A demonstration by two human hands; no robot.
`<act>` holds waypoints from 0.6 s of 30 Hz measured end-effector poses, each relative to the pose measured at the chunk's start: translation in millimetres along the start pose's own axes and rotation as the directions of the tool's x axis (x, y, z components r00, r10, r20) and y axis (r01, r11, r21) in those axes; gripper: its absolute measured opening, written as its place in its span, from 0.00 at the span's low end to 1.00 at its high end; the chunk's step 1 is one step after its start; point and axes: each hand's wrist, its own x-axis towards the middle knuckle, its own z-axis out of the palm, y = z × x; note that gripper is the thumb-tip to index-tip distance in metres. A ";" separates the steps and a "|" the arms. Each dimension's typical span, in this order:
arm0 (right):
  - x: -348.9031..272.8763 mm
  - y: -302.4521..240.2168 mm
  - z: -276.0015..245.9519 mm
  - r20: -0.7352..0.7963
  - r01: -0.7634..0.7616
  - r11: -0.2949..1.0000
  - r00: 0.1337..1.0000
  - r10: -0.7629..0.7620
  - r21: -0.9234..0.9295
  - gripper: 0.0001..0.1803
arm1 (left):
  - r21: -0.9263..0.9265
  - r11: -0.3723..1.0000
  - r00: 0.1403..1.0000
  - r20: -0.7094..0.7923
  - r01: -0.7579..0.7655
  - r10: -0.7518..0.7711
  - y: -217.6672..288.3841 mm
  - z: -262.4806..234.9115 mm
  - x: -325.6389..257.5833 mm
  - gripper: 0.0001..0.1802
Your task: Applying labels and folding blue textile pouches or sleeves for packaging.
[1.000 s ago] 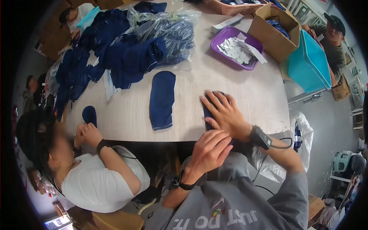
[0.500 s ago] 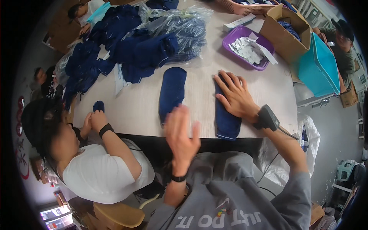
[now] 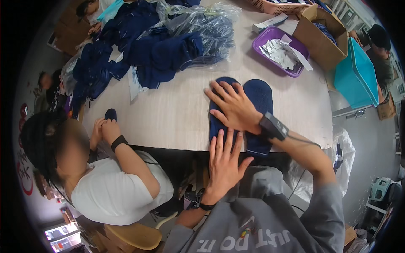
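Two navy socks lie flat side by side at the table's near edge, rounded ends pointing away from me. My right hand rests palm down with spread fingers across the upper part of the left sock. Its wrist passes over the right sock, hiding that sock's middle. At the lower end of the left sock, my left hand lies with fingers stretched out, fingertips on the fabric. Neither hand grips anything.
A heap of navy socks and clear plastic bags covers the far left. Far right stand a purple basket of white slips, a cardboard box and a turquoise bin. A co-worker sits close at my left, holding a small navy piece.
The left sock now lies beside the right one, having moved right. My right hand has shifted left from the right sock onto it; my left hand has come right to its lower end.
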 end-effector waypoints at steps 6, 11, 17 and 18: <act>-3.5 18.6 -6.9 0.094 0.030 0.996 0.995 -0.038 0.089 0.36 | -0.131 0.990 0.998 -0.033 -0.054 0.050 0.0 1.8 -12.4 0.41; -32.0 7.5 -65.4 0.013 -0.170 0.975 0.985 0.170 0.143 0.39 | -0.249 0.950 0.960 -0.250 -0.187 0.123 -31.2 -17.5 6.3 0.36; -104.2 -11.7 -74.0 0.260 -0.331 0.938 0.901 0.347 -0.105 0.45 | -0.059 0.984 0.985 0.012 -0.170 0.171 -33.8 -18.4 16.0 0.37; -107.6 -14.7 -75.3 0.280 -0.350 0.932 0.889 0.362 -0.095 0.44 | -0.065 0.981 0.983 0.010 -0.183 0.184 -31.5 -15.8 15.2 0.37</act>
